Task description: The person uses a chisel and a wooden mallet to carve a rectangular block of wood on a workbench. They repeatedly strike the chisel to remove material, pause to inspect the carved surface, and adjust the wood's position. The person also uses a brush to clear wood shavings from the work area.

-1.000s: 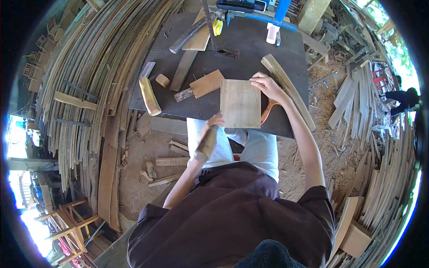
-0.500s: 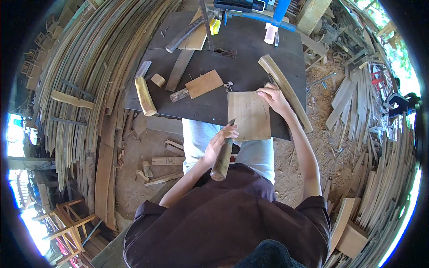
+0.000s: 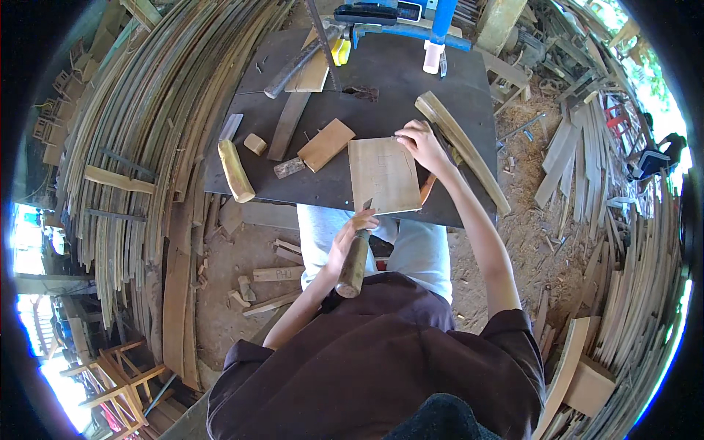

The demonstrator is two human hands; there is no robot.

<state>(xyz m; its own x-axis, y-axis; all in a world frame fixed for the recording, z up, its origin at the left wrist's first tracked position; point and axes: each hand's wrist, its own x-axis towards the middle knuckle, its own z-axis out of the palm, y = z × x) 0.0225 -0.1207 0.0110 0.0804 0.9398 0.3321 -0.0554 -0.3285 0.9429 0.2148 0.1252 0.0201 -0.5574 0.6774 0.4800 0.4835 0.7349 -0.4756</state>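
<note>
Centrally placed board: a square board (image 3: 385, 176) with faint pencil marks, over the near edge of the dark table (image 3: 400, 66), its lower edge above the person's lap.
Right hand: the right hand (image 3: 422, 143) grips the board's top edge near its right corner, fingers bent.
Left hand: the left hand (image 3: 350, 236) grasps a bladed tool (image 3: 353, 270) with a thick wooden handle, just below the board's lower left corner; the pointed blade overlaps the board in view, contact unclear.
Beside the board: an orange curved piece (image 3: 427, 188), partly hidden, at its right; a long wooden beam (image 3: 464, 155) farther right; a small brown block (image 3: 327, 145) with 2 thin nails at its left.
Table's left side: a pale curved log piece (image 3: 235, 172) and a small cube (image 3: 255, 144).
Table's far side: a hammer (image 3: 293, 72) and a blue metal frame (image 3: 442, 26).
Beyond: stacked timber (image 3: 139, 139) at left.
</note>
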